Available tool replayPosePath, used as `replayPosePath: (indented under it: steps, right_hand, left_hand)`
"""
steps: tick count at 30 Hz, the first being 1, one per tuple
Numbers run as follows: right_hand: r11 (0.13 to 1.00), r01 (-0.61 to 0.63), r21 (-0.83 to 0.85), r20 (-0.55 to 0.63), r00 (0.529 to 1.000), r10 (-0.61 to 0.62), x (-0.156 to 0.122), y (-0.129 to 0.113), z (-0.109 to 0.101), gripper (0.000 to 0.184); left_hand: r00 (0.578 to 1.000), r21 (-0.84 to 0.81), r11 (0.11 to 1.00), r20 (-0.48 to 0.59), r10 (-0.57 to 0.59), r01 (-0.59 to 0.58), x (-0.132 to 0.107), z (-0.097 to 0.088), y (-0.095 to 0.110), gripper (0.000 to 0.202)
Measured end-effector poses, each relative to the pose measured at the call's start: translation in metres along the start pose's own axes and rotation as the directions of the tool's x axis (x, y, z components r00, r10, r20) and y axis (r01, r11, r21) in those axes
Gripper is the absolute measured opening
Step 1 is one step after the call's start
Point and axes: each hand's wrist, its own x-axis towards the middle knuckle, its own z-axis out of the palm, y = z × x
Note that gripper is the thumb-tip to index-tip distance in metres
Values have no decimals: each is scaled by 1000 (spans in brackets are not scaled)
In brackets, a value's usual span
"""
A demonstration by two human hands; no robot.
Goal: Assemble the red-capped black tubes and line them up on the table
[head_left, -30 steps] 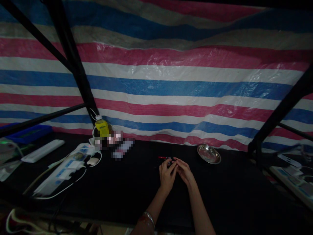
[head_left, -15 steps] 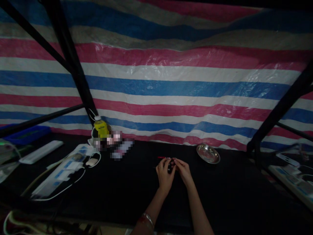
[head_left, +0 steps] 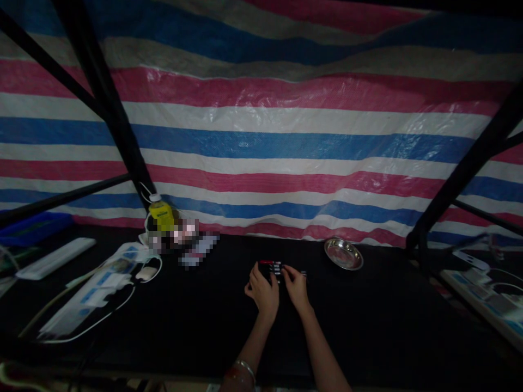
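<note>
Several slim pens, which look like markers, lie side by side between my hands on the black tabletop (head_left: 196, 316). The rearmost is a red pen (head_left: 267, 262); the others are black pens (head_left: 275, 269) with pale bands. My left hand (head_left: 263, 294) curves round their left and near side, thumb against the banded part. At the right ends, my right hand (head_left: 297, 287) has its fingertips bent together on the pens. A small pale-banded end (head_left: 303, 273) shows just beyond the right fingers. My hands cover much of the pens, and the dim light blurs detail.
A round steel dish (head_left: 344, 253) stands back right. Power strips (head_left: 92, 288) with white cables lie left, near a yellow-liquid bottle (head_left: 162, 213) and blurred items. Black metal posts (head_left: 110, 125) frame both sides, with a striped sheet (head_left: 286, 185) behind.
My hands have moved slightly apart, and more of the pens shows between them. The fingertips no longer meet. The whole view has shifted a little.
</note>
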Motion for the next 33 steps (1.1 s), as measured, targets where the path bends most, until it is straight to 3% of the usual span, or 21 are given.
replayPosePath:
  steps: [7, 16, 25, 33]
  right_hand:
    - [984, -67, 163, -33, 997, 73, 0, 0, 4, 34]
    - [948, -46, 314, -96, 992, 80, -6, -14, 9, 35]
    - [972, 15, 233, -21, 1000, -10, -12, -15, 17, 33]
    - [974, -56, 221, -62, 996, 71, -6, -6, 14, 35]
  left_hand:
    - [1000, -81, 996, -16, 26, -28, 2, 3, -5, 43]
    - [990, -261, 957, -94, 105, -126, 3, 14, -17, 36]
    - [996, -148, 988, 76, 46, -34, 7, 8, -13, 24]
    - [1000, -131, 991, -16, -7, 5, 10, -2, -15, 27]
